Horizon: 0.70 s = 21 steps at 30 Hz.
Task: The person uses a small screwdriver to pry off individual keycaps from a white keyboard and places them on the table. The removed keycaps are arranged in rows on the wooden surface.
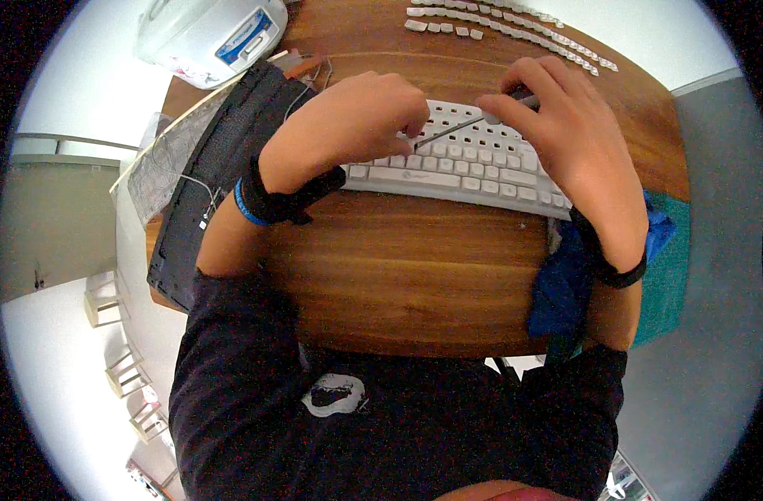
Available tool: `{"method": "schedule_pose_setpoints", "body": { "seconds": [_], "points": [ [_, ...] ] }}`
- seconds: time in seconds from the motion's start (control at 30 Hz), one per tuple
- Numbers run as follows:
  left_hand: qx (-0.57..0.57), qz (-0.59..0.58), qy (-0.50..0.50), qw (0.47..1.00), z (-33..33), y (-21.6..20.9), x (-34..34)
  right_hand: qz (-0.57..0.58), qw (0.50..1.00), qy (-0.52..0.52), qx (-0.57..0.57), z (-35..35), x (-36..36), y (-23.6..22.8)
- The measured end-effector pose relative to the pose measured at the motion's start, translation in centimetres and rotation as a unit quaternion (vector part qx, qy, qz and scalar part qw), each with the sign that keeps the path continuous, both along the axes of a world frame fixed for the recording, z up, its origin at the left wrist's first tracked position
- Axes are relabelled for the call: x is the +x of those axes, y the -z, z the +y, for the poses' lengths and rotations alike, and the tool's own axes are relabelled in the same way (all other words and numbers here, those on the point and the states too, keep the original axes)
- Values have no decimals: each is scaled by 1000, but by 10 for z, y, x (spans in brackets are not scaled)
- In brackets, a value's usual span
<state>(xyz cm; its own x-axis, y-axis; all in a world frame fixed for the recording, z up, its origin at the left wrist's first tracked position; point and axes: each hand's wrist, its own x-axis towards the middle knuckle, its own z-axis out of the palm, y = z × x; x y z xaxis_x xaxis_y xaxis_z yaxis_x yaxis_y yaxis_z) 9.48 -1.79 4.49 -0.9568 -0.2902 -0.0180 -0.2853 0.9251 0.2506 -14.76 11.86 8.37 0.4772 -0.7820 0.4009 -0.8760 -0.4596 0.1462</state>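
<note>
A white keyboard (415, 178) lies on the wooden table; its near rows have keycaps, while bare switch positions show in the far rows. From the right, my right hand (578, 138) grips a screwdriver (450, 132) with a thin metal shaft, slanting down to the left over the keys. The shaft's tip is beside the fingers of my left hand (352, 117), which are curled in at the keyboard's left part. Whether those fingers pinch a keycap or steady the tip is hidden.
Loose white keycaps (461, 32) lie in rows at the far side. A black panel with cables (219, 150) leans along the left, near a white appliance (210, 37). Blue cloth (557, 288) and a teal mat (669, 284) are at the right edge of the wooden table (415, 275).
</note>
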Motion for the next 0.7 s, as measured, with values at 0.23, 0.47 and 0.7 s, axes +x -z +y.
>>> {"method": "schedule_pose_setpoints", "body": {
  "seconds": [0.23,0.47,0.7],
  "points": [
    [-26,2,-6,1000,6,10,3,18,998,-35,-47,0,4,0],
    [-68,-3,8,998,9,13,1,32,998,-31,-50,3,8,-2],
    [-53,-24,4,998,10,13,0,53,998,-11,-34,7,24,-15]
  ]
}}
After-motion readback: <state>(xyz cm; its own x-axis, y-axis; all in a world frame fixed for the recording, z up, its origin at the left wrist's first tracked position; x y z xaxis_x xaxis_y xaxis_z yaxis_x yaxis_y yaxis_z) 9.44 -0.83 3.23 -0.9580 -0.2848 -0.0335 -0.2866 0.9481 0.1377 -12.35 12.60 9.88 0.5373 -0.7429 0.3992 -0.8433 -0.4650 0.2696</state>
